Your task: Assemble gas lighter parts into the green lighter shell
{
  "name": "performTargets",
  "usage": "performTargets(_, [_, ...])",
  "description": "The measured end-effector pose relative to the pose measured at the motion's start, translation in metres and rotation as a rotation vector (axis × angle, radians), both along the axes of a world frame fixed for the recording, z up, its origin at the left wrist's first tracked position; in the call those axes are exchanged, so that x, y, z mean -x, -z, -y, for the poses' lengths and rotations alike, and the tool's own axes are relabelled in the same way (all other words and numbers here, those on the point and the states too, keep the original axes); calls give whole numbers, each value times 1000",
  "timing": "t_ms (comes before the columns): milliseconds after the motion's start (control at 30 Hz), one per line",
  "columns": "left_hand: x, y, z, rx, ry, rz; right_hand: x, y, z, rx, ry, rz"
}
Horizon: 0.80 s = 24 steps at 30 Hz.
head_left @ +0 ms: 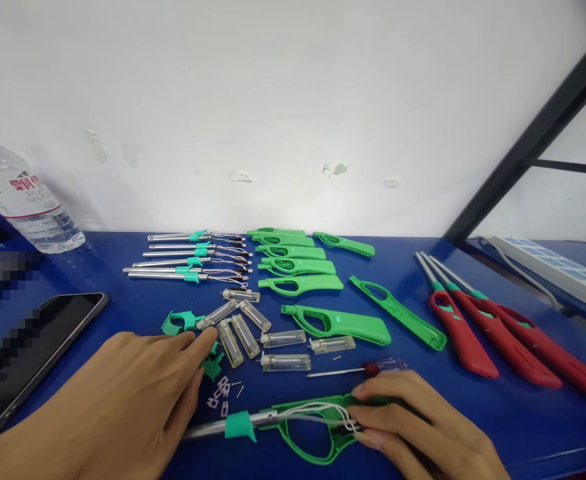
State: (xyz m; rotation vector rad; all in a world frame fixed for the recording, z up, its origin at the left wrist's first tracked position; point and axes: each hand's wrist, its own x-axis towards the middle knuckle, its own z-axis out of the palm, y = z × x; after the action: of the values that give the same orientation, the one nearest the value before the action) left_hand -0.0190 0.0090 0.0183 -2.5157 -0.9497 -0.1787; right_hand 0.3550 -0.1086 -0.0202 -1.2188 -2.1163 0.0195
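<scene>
My right hand point(417, 427) has its fingertips closed over the wires and the end of a green lighter shell half point(315, 460) at the front of the table. A metal lighter tube point(265, 418) with a teal piece point(240, 425) and white wires point(317, 408) lies across that shell. My left hand point(160, 380) reaches over small teal triggers point(180, 322), index finger stretched out and thumb apart below. One teal trigger point(213, 368) is right beside its fingertips, partly hidden. Beside it are clear fuel tanks point(286, 362), small pale clips point(219, 391) and screws point(239, 392).
Several tube assemblies point(167, 255) and green shells point(300, 285) lie in rows behind. A screwdriver point(385, 365) is beyond my right hand. Red lighters point(463, 333) and a power strip point(557, 267) are at the right. A phone point(43, 353) and water bottle point(23, 193) stand left.
</scene>
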Motion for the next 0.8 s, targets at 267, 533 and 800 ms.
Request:
performTargets(267, [-4,-4,5,-90,-15,-63,0,-1,2,3,4,-7])
performTargets(533, [-4,-6,5,-87,-12,-16,3,-3,2,-12,20,1])
performTargets(800, [-9,-10,6,114,100,261,12,-13,-3,-96,47,-58])
